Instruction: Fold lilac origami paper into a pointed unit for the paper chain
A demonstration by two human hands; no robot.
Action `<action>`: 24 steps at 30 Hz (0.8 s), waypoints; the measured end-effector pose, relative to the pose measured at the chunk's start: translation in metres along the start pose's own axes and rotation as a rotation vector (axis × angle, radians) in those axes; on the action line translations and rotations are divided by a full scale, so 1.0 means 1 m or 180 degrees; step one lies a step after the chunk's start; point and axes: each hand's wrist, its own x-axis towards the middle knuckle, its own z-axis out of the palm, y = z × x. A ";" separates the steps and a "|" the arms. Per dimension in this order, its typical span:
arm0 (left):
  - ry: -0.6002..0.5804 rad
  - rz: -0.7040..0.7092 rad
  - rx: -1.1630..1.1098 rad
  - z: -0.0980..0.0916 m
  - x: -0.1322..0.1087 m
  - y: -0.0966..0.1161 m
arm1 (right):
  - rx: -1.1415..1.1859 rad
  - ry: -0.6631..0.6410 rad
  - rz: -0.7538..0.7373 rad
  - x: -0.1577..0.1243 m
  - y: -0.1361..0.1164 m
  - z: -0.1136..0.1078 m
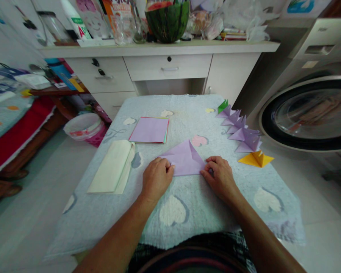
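Note:
A lilac paper sheet (184, 157) folded into a triangle lies on the pale blue cloth-covered table (170, 212). My left hand (157, 178) has its fingers curled and pinches the paper's lower left corner. At the lower right corner my right hand (220, 177) presses with closed fingers. A stack of coloured square papers (150, 130), lilac on top, lies beyond the hands.
A cream folded sheet (115, 166) lies to the left. Several folded lilac pieces (240, 131), a green one (223, 105) and a yellow one (255, 159) line the right edge. A desk with a cut watermelon (167, 21) stands behind, a washing machine (309, 113) at right, a basin (83, 127) on the floor.

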 end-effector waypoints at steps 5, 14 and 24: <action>0.0003 -0.0006 -0.0049 0.000 0.000 0.000 | 0.0007 -0.0002 -0.0006 0.000 0.000 -0.001; -0.0025 -0.0044 -0.0068 -0.001 0.001 0.001 | -0.0009 -0.0003 -0.0013 0.000 -0.001 -0.001; -0.0107 -0.0055 -0.0025 -0.001 0.001 0.000 | -0.0029 -0.0014 0.0017 0.000 -0.001 -0.001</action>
